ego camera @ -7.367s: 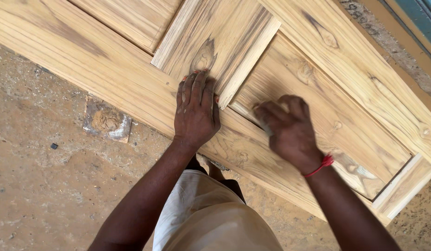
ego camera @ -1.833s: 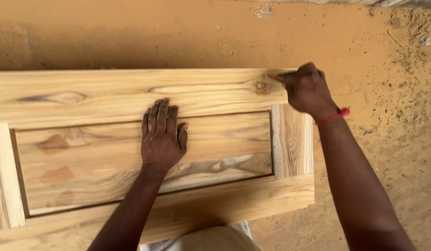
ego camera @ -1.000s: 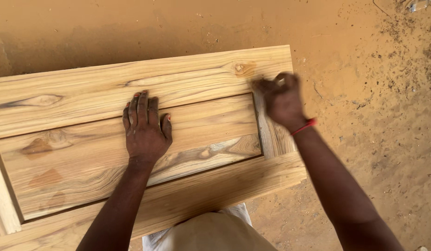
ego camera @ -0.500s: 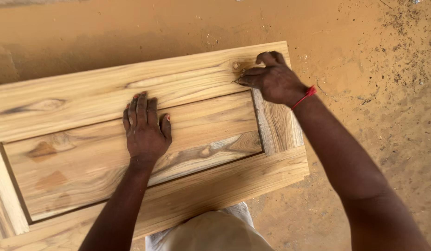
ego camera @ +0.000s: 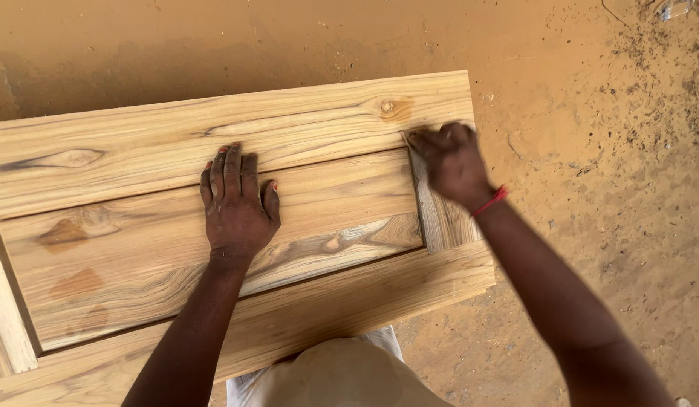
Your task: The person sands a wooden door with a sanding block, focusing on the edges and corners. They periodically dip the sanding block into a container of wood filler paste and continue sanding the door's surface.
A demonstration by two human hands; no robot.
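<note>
Dusty orange dirt floor, scattered dark wood shavings

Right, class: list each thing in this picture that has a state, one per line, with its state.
Pale wooden panelled door: lying flat, bare and unpainted.
Left hand: open, palm flat on the recessed panel.
Right hand: fingers curled at the panel's corner, blurred; any held item cannot be told.
Red thread wristband: around the right wrist.

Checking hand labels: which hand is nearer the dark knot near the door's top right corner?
Right. The right hand sits just below and right of the knot, on the short upright piece at the door end. The left hand lies flat on the recessed panel, well to the knot's left and lower.
</note>
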